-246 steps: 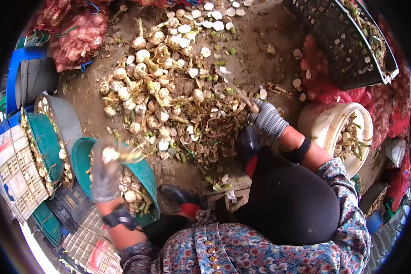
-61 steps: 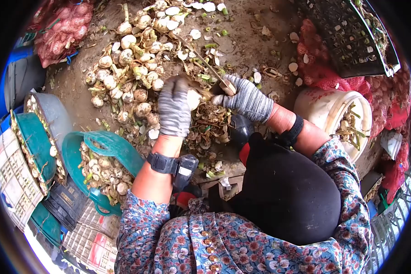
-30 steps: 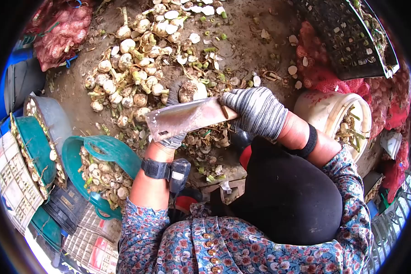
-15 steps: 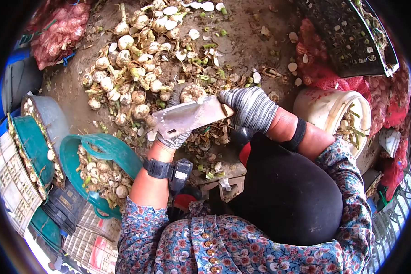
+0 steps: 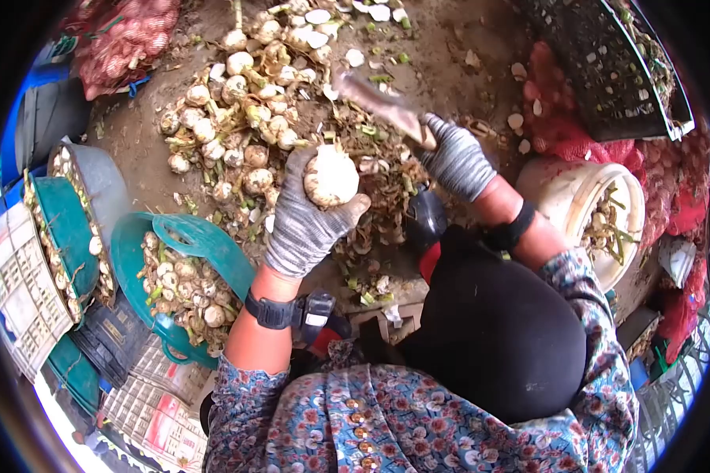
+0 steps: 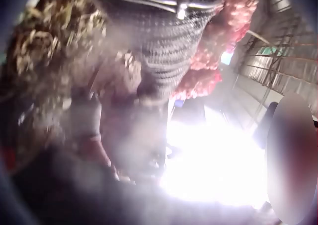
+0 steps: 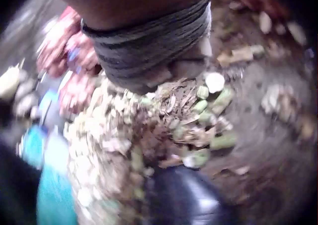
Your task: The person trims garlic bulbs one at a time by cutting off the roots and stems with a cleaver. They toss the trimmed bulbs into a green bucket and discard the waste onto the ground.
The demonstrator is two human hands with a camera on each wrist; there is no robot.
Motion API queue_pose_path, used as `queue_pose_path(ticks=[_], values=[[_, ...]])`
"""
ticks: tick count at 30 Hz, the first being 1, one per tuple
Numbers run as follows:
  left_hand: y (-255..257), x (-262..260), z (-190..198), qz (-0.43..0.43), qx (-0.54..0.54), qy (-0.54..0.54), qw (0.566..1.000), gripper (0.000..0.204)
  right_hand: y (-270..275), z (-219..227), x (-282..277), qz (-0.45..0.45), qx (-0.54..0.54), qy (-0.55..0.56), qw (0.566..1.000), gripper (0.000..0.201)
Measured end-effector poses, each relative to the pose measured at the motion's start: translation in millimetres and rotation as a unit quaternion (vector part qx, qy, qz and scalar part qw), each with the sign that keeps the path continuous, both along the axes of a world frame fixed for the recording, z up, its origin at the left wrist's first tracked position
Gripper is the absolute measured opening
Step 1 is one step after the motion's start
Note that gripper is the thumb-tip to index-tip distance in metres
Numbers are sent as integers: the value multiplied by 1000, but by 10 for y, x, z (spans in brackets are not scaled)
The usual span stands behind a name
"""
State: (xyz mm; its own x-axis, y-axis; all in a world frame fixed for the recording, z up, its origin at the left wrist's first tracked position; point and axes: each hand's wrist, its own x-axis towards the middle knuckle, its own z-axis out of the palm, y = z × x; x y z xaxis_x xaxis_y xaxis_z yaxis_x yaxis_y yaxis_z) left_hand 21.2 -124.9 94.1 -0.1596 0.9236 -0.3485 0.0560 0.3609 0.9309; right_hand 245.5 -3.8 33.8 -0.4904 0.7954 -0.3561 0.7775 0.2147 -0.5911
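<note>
In the head view my left hand point(image 5: 298, 232), in a grey striped glove, holds a large garlic bulb point(image 5: 331, 178) with a white, clean-looking face turned up. Fingers lie along its far side and the thumb along its near side. My right hand point(image 5: 456, 160), gloved alike, grips the handle of a cleaver point(image 5: 380, 104), whose blurred blade points up and left, apart from the bulb. A heap of untrimmed garlic point(image 5: 233, 118) with stalks lies on the ground beyond my left hand. The left wrist view shows mostly glove point(image 6: 169, 51); the bulb is hidden there.
A teal tub point(image 5: 128, 256) of trimmed bulbs stands at the left, near more tubs and plastic crates. On the right are a white bucket point(image 5: 535, 185) with stalks, a black crate point(image 5: 584, 87) and red mesh bags point(image 5: 548, 118). Cut stems point(image 7: 221, 140) litter the ground.
The cleaver, which lay flat in front of the left hand and bulb, has swung away up and right. The left hand has turned, showing the bulb's white face.
</note>
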Motion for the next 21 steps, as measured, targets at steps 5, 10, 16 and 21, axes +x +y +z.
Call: queue_pose_path(ticks=[5,10,16,21], values=[[-403,-530,231,61,-7,186,981,83,10,113,-38,20,28,81,996,44],[-1425,-1972,914,163,-125,451,869,78,-29,-105,50,-49,28,77,995,43],[-1334,-1858,1188,-98,-193,634,742,59,12,-9,-34,5,16,28,999,35],[-167,-915,253,-224,-37,539,811,33,-41,-30,-61,29,-13,21,999,37]])
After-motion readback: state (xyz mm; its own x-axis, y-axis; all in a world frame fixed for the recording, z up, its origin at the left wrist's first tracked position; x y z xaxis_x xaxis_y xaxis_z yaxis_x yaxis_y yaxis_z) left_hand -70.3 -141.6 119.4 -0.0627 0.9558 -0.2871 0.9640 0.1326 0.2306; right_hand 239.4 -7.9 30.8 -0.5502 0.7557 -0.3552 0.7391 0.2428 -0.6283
